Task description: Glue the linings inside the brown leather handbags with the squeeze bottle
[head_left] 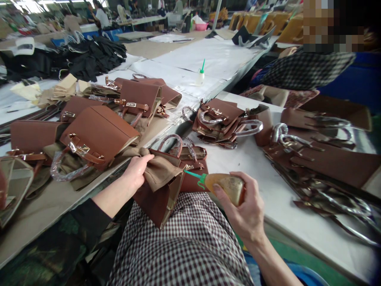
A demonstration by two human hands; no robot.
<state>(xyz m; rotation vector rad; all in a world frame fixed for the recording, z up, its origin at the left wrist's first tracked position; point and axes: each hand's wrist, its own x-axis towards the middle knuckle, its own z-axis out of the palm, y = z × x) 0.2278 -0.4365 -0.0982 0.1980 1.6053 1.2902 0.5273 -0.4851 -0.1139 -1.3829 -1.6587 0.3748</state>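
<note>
Head view: left hand (pixel 137 170) pinches tan lining flap (pixel 160 171) of brown handbag (pixel 162 198) on lap. Right hand (pixel 244 208) wraps glue bottle (pixel 226 186), green nozzle at flap edge. Likely gluing step; next needs steady squeeze along seam.

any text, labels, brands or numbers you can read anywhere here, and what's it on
None can be read.
Glue bottle in the right hand: no label legible.
Brown handbag held by the left hand: no visible brand mark.
Metal clasps on the bags piled on the table: too small to show any stamping.
White bottle further back: no readable print.
</note>
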